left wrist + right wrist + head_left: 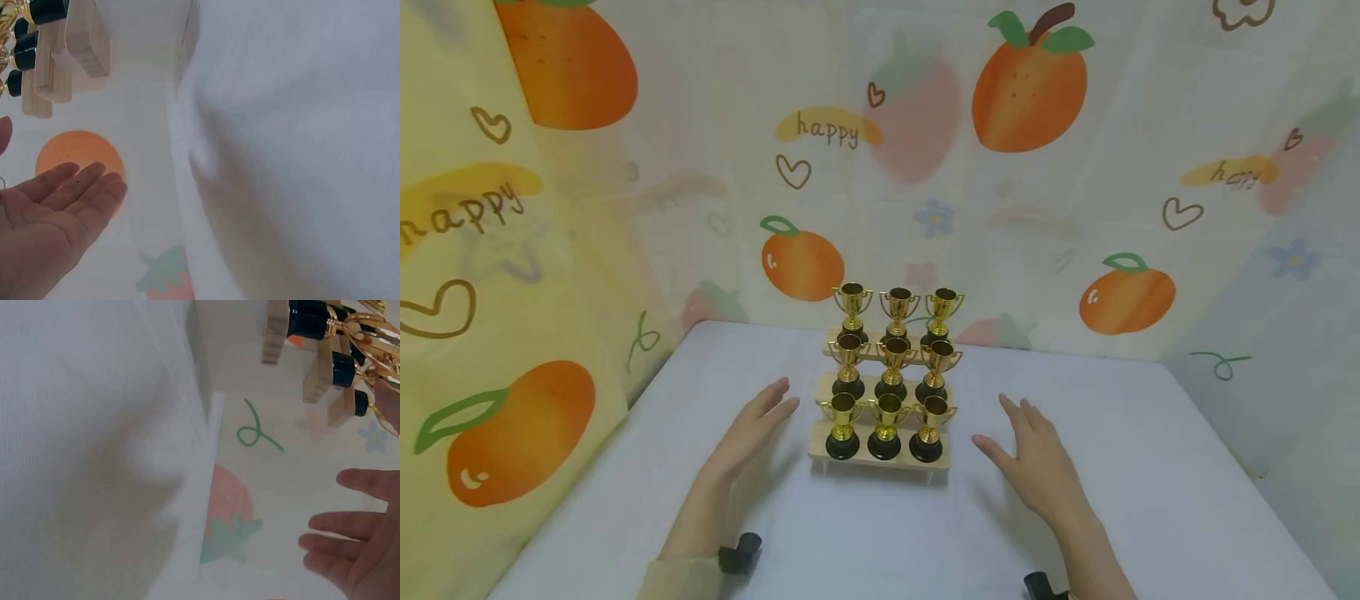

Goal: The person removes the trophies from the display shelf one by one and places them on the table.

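Note:
Several small gold trophies with black bases stand in three rows on a stepped wooden rack (880, 461) in the head view. One front-row trophy (887, 421) is in the middle of the lowest step. My left hand (751, 429) hovers to the left of the rack, its fingers stretched out and holding nothing. On the other side my right hand (1036, 454) is held with fingers spread, apart from the rack and likewise holding nothing. The left wrist view shows the left palm (50, 228) below the rack's step ends; the right wrist view shows the right fingers (340, 547) extended.
A white cloth covers the table (880, 542). Behind it hangs a curtain (715, 167) printed with oranges, strawberries and hearts, and a yellowish one (445, 350) is at the left. Each wrist wears a strap with a dark camera mount (741, 554).

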Available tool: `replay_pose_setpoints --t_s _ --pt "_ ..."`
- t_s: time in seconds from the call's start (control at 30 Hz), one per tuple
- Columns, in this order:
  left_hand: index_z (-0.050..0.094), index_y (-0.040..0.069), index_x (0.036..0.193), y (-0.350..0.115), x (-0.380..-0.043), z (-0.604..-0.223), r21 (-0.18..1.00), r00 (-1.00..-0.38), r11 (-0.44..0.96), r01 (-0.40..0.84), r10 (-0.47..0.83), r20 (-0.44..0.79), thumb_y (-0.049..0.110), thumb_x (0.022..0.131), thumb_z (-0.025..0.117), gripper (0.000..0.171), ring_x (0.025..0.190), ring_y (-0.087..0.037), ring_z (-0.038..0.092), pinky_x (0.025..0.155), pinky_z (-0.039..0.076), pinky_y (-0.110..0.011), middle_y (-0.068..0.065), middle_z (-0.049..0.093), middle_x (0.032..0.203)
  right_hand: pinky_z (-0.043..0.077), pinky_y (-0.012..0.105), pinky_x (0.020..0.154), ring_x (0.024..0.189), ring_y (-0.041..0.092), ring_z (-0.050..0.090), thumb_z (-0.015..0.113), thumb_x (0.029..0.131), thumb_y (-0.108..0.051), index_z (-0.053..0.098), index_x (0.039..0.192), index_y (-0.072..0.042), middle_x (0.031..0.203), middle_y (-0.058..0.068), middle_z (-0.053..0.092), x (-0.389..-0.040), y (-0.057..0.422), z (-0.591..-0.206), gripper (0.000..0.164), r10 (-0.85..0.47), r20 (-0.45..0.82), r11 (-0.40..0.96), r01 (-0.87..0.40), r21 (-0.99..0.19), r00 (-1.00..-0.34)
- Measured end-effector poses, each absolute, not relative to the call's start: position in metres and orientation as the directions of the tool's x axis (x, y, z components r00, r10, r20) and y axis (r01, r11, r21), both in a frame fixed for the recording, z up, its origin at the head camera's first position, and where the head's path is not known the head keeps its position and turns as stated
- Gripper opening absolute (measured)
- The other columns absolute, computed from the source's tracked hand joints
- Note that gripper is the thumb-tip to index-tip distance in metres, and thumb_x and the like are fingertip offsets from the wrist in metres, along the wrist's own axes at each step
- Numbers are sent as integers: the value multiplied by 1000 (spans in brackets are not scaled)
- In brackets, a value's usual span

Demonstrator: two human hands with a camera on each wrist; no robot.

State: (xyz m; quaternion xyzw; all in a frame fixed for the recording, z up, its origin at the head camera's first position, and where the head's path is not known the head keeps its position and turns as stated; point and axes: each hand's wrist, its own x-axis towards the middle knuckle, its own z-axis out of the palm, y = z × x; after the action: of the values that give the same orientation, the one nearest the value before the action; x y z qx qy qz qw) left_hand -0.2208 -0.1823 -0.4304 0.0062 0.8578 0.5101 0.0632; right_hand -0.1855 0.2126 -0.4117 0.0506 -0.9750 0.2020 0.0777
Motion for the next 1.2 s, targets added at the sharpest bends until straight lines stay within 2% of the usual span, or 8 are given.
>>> replay_pose_setpoints --t_s 0.17,0.33,0.47,0.6,0.73,0.9,1.1,1.2 --pt "42 -1 146 -173 -218 -435 953 -994 296 -68 60 -89 32 101 52 56 142 -37 44 119 38 -49 -22 45 152 38 62 113 137 44 45 54 94 -60 46 146 -7 148 21 50 -183 208 -412 75 -60 219 872 -158 -464 -974" --pt "49 -5 141 -162 -216 -440 982 -991 158 -100 70 -113 20 99 55 48 135 -34 53 114 45 -41 -23 52 146 49 56 105 125 38 59 62 92 -52 58 135 -7 137 16 63 -179 203 -412 62 -42 308 817 -210 -537 -950" --pt "52 -5 138 -154 -216 -446 982 -992 166 -92 71 -105 16 97 57 46 130 -34 57 110 50 -40 -24 54 144 56 49 98 114 32 67 70 89 -43 64 127 -8 127 12 69 -178 199 -412 52 -23 353 761 -245 -600 -935" --pt "55 -6 135 -147 -216 -450 982 -993 170 -85 61 -96 9 94 58 44 127 -35 60 107 52 -40 -25 57 140 57 43 97 111 24 69 75 87 -38 66 123 -11 123 6 71 -178 195 -413 47 -2 339 694 -245 -677 -941" --pt "59 -2 133 -144 -214 -452 972 -993 209 -105 33 -114 10 91 61 43 125 -34 61 106 52 -42 -23 61 136 58 38 96 108 20 69 77 85 -35 67 121 -13 120 4 73 -179 189 -417 44 6 308 622 -238 -746 -951" --pt "60 -2 132 -144 -211 -450 970 -992 211 -119 18 -126 8 90 63 43 124 -33 62 105 53 -40 -22 62 136 58 33 95 108 22 70 79 84 -30 68 118 -13 118 6 73 -183 181 -421 40 7 267 506 -227 -832 -964" --pt "57 -6 133 -148 -206 -449 976 -993 194 -101 42 -112 2 89 61 45 126 -37 60 103 54 -39 -27 59 136 57 17 90 111 25 69 80 82 -25 69 117 -12 118 8 72 -188 169 -423 39 9 169 386 -153 -910 -986" --pt "56 -8 133 -153 -202 -448 976 -994 197 -94 37 -103 -1 88 60 45 127 -39 59 103 54 -39 -29 58 136 56 14 87 110 25 69 82 80 -21 70 115 -11 117 8 72 -191 162 -425 38 5 142 344 -132 -930 -990"
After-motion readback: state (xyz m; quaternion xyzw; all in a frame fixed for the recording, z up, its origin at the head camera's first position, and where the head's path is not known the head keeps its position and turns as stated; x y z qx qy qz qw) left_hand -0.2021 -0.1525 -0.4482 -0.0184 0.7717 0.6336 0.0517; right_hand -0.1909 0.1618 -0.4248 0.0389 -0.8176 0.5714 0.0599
